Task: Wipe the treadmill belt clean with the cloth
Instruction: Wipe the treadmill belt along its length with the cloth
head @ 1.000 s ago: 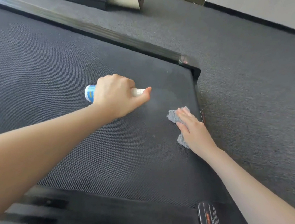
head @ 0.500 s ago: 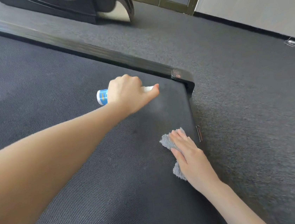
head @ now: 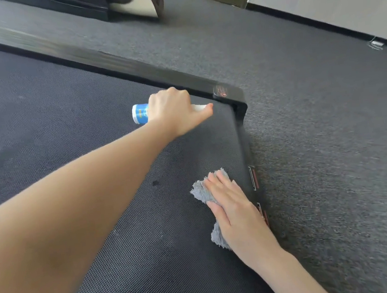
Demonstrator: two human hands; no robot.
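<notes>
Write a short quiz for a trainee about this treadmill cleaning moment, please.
1. True or false: the right hand lies flat on the grey cloth.
2. What does the left hand grip? A a brush; B a blue and white bottle; C nothing.
3. Fill in: the small dark spot on the belt lies to the ___ of the cloth.
Key: 1 true; 2 B; 3 left.
</notes>
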